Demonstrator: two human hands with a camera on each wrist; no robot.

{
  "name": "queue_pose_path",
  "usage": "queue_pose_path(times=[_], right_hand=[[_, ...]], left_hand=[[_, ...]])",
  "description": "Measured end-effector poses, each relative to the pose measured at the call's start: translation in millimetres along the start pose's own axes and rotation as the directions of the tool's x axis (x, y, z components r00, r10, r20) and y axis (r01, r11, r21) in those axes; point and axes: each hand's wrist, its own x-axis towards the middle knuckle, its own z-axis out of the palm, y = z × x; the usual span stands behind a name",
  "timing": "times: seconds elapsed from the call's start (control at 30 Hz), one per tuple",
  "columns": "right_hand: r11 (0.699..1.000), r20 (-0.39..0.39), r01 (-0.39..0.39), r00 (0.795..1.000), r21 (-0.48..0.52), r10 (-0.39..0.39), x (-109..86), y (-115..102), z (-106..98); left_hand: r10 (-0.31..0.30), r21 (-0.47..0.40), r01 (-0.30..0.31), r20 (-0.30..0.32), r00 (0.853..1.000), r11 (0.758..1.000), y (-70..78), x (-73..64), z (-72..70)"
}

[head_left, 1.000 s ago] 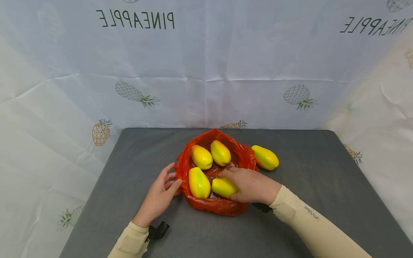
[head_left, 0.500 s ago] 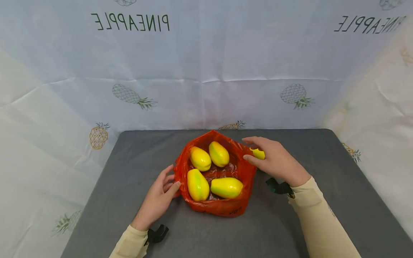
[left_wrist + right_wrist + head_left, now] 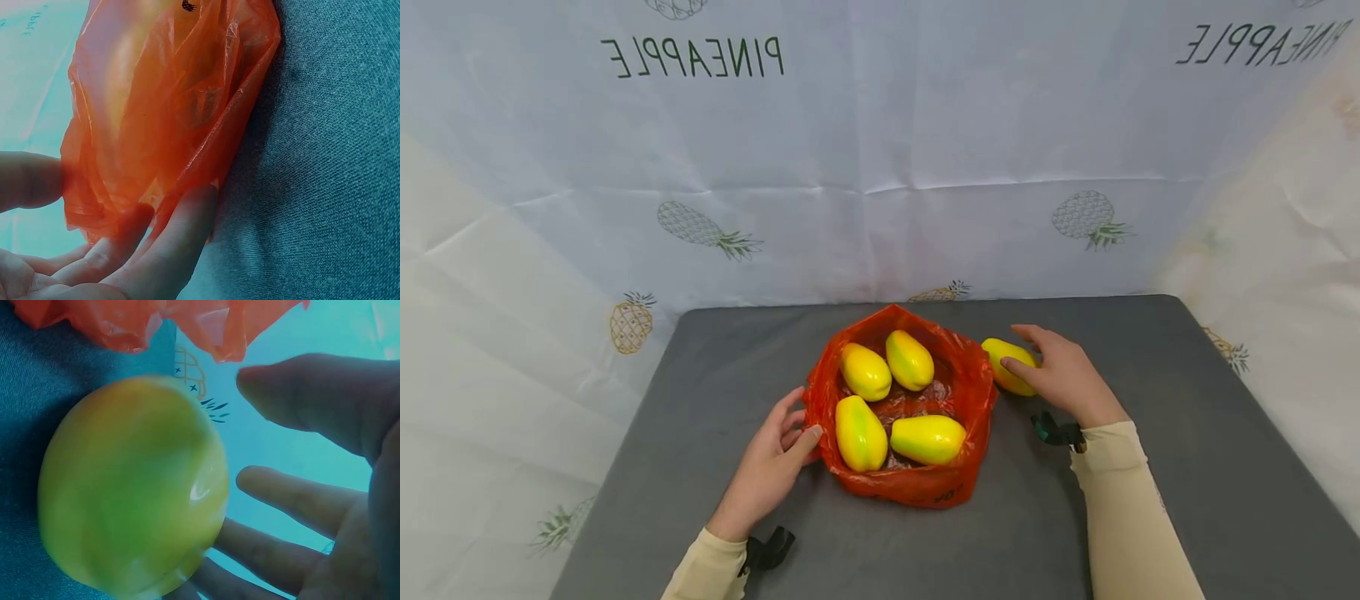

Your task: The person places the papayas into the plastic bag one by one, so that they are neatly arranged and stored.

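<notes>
A red plastic bag point(image 3: 970, 408) stands with its mouth spread wide, and several glossy yellow-green papayas point(image 3: 929, 439) lie inside it. At its left side, my left hand point(image 3: 767, 467) touches the film with spread, loosely bent fingers; the left wrist view shows the fingertips point(image 3: 200, 200) against the red plastic point(image 3: 144, 125). Another papaya point(image 3: 1007, 357) lies on the table just right of the bag. My right hand point(image 3: 1063, 375) is over its right end, fingers apart. In the right wrist view a gap separates the thumb from this papaya point(image 3: 131, 481), while some fingers reach behind it.
The dark grey cloth-covered table point(image 3: 880, 558) ends at a far edge close behind the bag. White fabric printed with pineapples point(image 3: 880, 125) hangs at the back and both sides. Black straps point(image 3: 767, 550) are on both wrists.
My right hand has let go of a papaya in the bag, come out and moved right to the one outside. The left hand has stayed at the bag's left side.
</notes>
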Motion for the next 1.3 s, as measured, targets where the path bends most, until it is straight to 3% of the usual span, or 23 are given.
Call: queue_pose_path(times=[0.33, 0.8, 1.3], right_hand=[[0.999, 0.047, -0.019, 0.999, -0.029, 0.02, 5.6, 7.0, 6.1], [1.0, 0.048, -0.029, 0.998, -0.004, 0.029, 5.3, 15.8, 11.7], [0.999, -0.013, -0.047, 0.999, -0.011, 0.046, -8.4, 15.6, -9.1]], left_hand=[[-0.017, 0.015, 0.017, -0.02, 1.0, 1.0, 1.5, 0.1, 0.8], [-0.015, 0.019, 0.015, -0.014, 1.0, 1.0, 2.6, 2.1, -0.7], [-0.001, 0.011, 0.001, -0.014, 1.0, 1.0, 3.2, 1.7, 2.0]])
